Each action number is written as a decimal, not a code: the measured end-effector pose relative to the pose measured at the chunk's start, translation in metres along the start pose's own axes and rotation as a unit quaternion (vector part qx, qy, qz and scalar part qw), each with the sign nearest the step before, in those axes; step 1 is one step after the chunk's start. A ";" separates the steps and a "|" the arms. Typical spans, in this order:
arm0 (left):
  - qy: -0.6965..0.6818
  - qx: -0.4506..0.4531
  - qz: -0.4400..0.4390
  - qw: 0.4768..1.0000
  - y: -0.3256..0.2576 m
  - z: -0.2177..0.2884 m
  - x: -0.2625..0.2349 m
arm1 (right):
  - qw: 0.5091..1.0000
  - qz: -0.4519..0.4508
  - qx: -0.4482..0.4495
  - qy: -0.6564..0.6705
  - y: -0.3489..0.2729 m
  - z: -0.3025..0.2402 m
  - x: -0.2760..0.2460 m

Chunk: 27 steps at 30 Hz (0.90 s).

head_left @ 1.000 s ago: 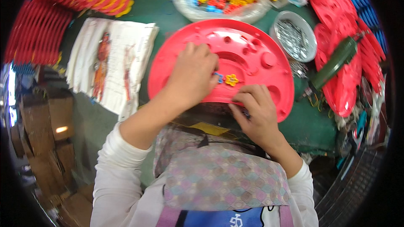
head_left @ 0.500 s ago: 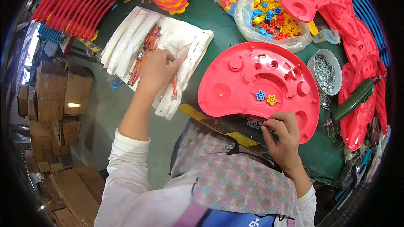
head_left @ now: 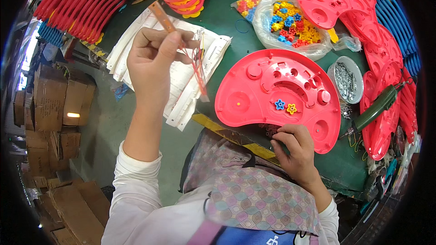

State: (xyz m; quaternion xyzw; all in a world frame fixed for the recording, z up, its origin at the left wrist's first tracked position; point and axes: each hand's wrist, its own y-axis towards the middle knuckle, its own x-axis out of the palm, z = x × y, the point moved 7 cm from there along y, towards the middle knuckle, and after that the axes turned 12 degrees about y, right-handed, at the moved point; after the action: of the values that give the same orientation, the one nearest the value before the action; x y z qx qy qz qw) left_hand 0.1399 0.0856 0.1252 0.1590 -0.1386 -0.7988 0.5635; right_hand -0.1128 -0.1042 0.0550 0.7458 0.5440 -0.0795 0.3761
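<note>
My left hand is raised above the white paper stack and pinches a brown circuit board strip, from which red wires and small parts dangle. A red curved plastic panel lies in front of me on the bench, hollow side up. Inside it sit a blue star piece and a yellow star piece. At the panel's near edge, my right hand has its fingers curled together beside small clear rings. Whatever its fingertips hold is hidden.
Behind the panel stands a clear bag of colourful star pieces. To the right are a bowl of screws, a green power screwdriver and stacked red panels. White paper sheets lie left; cardboard boxes stand beyond the bench.
My left hand has lifted off the papers, bringing up the circuit board with its wires. My right hand has shifted slightly left and nearer along the panel's edge.
</note>
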 end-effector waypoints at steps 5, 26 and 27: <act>-0.052 -0.068 -0.081 0.993 -0.020 -0.009 0.046 | 1.000 0.010 -0.007 -0.006 -0.004 -0.001 -0.007; 0.317 0.227 -0.390 0.834 -0.088 -0.059 0.199 | 0.865 0.458 0.192 -0.070 -0.090 0.110 -0.195; 0.321 0.221 -0.393 0.833 -0.088 -0.059 0.199 | 0.867 0.450 0.200 -0.083 -0.087 0.112 -0.195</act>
State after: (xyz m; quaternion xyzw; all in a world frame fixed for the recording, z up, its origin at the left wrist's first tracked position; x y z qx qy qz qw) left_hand 0.0261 -0.0758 0.0166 0.5677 -0.0486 -0.8051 0.1651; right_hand -0.2330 -0.3123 0.0379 0.9596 0.0889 -0.0702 0.2576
